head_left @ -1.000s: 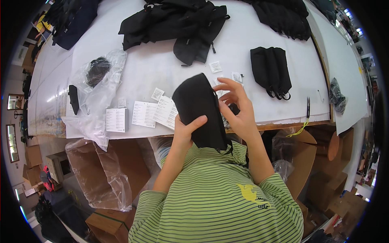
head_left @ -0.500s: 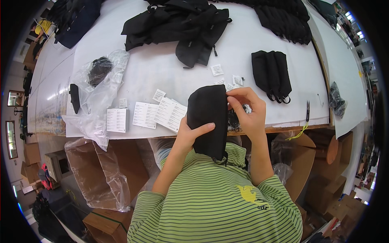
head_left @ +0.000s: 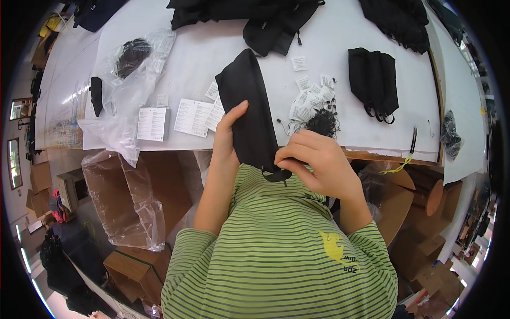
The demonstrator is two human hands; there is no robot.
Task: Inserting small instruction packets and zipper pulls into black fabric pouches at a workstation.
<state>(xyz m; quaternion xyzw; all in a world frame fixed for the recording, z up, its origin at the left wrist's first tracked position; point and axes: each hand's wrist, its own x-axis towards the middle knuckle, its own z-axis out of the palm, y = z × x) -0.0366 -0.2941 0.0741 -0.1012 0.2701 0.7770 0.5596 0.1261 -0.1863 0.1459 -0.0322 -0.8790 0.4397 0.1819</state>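
Note:
My left hand (head_left: 227, 135) is closed round a long black fabric pouch (head_left: 248, 101), with its thumb lying along the front. The pouch is tilted over the table's near edge. At its lower end hangs a short black strap loop (head_left: 276, 175). My right hand (head_left: 316, 159) pinches the pouch's lower right edge beside that loop; what exactly lies between the fingertips is hidden. Just beyond my right hand lie several white tags (head_left: 311, 101) and a tangle of black cords (head_left: 323, 123).
White printed cards (head_left: 154, 124) and a clear plastic bag (head_left: 127, 85) lie left. Black pouches (head_left: 373, 80) rest to the right, near snips (head_left: 414, 139) with a yellow cord. Black garment-like items (head_left: 276, 26) lie at the back. Cardboard boxes (head_left: 141, 274) stand below.
My right hand has slid from the pouch's upper right edge down to its lower end by the strap loop. The pouch now leans to the left. The view has shifted, showing more tags and cords.

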